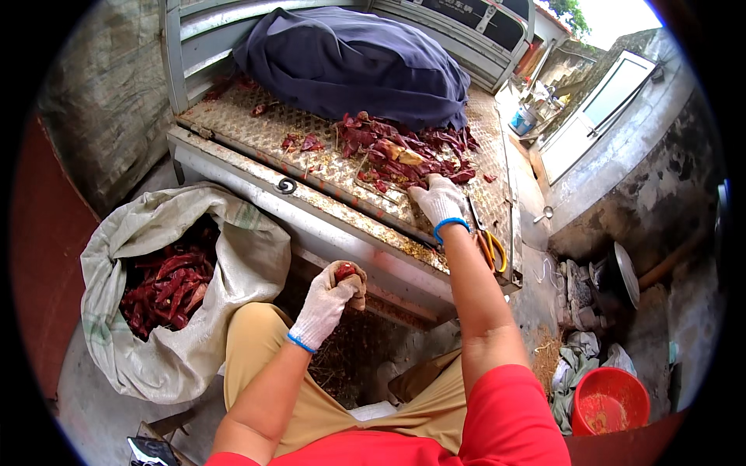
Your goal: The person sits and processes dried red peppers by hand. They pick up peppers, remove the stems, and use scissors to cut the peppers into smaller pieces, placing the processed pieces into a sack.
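My left hand (333,291), in a white knit glove with a blue cuff, is closed around dried red chili (345,271) above my knees. Only a bit of the chili shows between thumb and fingers. My right hand (440,200), gloved alike, reaches to the near edge of a heap of dried red chilies (402,148) on a rusty metal truck bed (233,125). Its fingertips are partly hidden, so any hold is unclear. Scissors (488,242) with orange and yellow handles lie just right of that wrist. At my left stands a white woven sack (245,256) holding dried chilies (175,285).
A dark blue cloth (355,58) covers a large mound behind the heap. Metal side rails (201,35) bound the bed. On the right are a red plastic basin (612,402), a spoon (543,214) and a white door (597,116). Stem litter (344,349) covers the ground between my legs.
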### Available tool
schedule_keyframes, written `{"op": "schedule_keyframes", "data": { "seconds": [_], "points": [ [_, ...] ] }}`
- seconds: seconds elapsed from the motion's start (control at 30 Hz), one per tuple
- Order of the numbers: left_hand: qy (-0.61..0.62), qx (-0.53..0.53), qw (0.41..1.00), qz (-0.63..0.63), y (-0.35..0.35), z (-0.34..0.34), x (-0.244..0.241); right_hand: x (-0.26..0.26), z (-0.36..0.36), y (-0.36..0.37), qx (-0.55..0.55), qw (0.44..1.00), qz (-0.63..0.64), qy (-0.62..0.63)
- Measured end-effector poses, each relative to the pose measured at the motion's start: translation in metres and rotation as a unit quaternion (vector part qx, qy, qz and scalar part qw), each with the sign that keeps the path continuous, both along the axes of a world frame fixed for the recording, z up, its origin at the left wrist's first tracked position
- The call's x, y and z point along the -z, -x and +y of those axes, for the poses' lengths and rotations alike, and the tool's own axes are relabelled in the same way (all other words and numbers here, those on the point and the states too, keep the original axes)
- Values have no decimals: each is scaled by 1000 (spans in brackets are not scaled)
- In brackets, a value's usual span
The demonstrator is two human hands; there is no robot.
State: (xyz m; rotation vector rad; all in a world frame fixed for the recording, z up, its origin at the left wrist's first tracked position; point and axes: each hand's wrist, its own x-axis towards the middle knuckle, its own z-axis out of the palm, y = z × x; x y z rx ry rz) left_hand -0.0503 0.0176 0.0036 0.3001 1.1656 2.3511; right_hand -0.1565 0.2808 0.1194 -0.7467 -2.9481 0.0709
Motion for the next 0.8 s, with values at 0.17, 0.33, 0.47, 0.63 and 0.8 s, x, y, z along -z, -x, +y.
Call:
{"op": "schedule_keyframes", "data": {
  "seconds": [0.17,0.33,0.47,0.63,0.8],
  "points": [
    [-38,-6,999,-34,4,-2,-1,20,19,-8,-60,997,54,-4],
    [-52,14,997,-63,1,-5,-2,12,26,-37,-105,961,186,177],
    [-97,22,993,-69,3,-4,2,17,46,-43,-57,919,190,340],
    [-104,43,990,-81,2,-3,4,14,39,-41,-142,945,208,209],
    [-104,70,988,-94,2,-3,5,13,28,-34,-148,985,91,0]
  ]
}}
